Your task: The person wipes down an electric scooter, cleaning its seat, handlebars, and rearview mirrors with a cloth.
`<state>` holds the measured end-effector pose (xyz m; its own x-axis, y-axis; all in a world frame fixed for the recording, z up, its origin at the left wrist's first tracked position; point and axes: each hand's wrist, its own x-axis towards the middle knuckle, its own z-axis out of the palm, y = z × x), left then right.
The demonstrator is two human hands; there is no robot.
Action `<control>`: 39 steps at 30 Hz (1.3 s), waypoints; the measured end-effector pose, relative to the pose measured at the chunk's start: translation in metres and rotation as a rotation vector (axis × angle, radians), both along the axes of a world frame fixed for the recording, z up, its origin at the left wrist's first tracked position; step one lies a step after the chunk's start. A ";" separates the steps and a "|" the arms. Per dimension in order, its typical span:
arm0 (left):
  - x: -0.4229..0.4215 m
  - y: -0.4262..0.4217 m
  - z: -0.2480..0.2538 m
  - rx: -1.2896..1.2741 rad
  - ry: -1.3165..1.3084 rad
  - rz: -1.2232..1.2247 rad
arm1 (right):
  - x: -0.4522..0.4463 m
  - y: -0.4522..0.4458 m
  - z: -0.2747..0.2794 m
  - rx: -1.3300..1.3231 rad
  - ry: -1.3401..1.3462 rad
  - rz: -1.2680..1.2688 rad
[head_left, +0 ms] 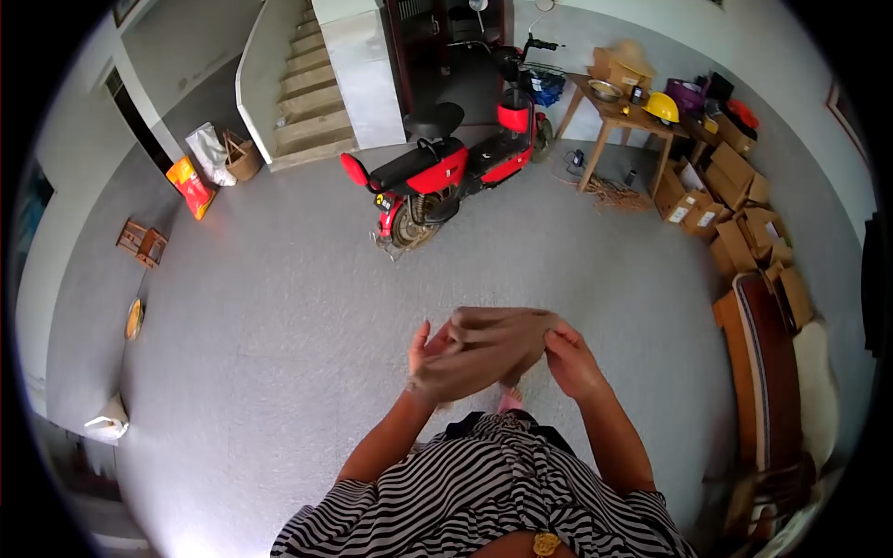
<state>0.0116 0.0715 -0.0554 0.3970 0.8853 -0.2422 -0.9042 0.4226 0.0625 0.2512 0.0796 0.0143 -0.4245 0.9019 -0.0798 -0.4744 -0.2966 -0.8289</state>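
Note:
A brown folded cloth [493,349] hangs in front of my body, between my two hands and above the floor. It is bunched into several soft folds; its exact kind cannot be made out. My right hand [572,365] pinches its right edge between thumb and fingers. At the other end, my left hand [430,346] holds the cloth, its thumb sticking up beside the folds. The cloth covers most of my left fingers and part of that wrist.
A red electric scooter [446,172] stands ahead. Right of it are a wooden table [619,116] with a yellow helmet [661,107] and cardboard boxes [730,177]. Stairs [312,93] rise at the back. A small wooden stool [142,243] is at the left wall.

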 end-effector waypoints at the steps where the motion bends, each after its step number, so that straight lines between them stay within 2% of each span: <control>1: 0.009 0.023 -0.014 -0.021 0.037 0.049 | 0.011 0.029 0.007 0.056 0.029 -0.048; 2: 0.013 0.058 -0.016 -0.135 0.213 0.080 | 0.017 0.067 0.029 0.090 0.111 -0.077; 5: 0.011 0.080 -0.026 -0.265 0.355 0.148 | 0.032 0.140 0.032 0.032 0.244 -0.087; 7: 0.008 0.088 -0.040 -0.282 0.283 0.195 | 0.045 0.191 0.008 -0.031 0.277 -0.032; 9: 0.000 0.098 -0.049 -0.412 0.316 0.326 | 0.044 0.232 -0.008 0.019 0.317 0.082; 10: -0.009 0.101 -0.059 -0.452 0.295 0.361 | 0.040 0.240 -0.006 0.020 0.226 -0.022; 15: -0.042 0.149 -0.086 -0.657 0.326 0.516 | 0.020 0.320 0.006 0.068 0.099 -0.063; 20: -0.068 0.247 -0.104 -0.600 0.309 0.560 | -0.006 0.423 0.014 0.170 0.074 -0.059; 22: -0.078 0.300 -0.108 -0.594 0.308 0.558 | -0.020 0.466 0.019 0.300 0.036 -0.113; 25: -0.085 0.370 -0.104 -0.530 0.285 0.512 | -0.043 0.524 0.034 0.302 -0.074 -0.151; 28: -0.094 0.441 -0.069 -0.379 0.465 0.403 | -0.066 0.579 0.048 0.433 -0.212 -0.227; 33: -0.109 0.519 -0.054 -0.279 0.654 0.334 | -0.084 0.672 0.017 0.437 -0.370 -0.235; 35: -0.112 0.548 -0.053 -0.219 0.707 0.283 | -0.097 0.710 0.004 0.622 -0.458 -0.253; 36: -0.114 0.563 -0.058 -0.237 0.702 0.295 | -0.106 0.728 0.001 0.614 -0.459 -0.232; 38: -0.119 0.596 -0.061 -0.186 0.761 0.304 | -0.129 0.765 0.000 0.841 -0.615 -0.256; 39: -0.119 0.612 -0.062 -0.201 0.757 0.320 | -0.142 0.783 -0.001 0.841 -0.609 -0.234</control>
<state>-0.1076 0.6838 -0.1173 -0.1982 0.8391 -0.5066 -0.7264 0.2212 0.6507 0.1097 0.8622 0.0135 -0.3315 0.8200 0.4666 0.1187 0.5269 -0.8416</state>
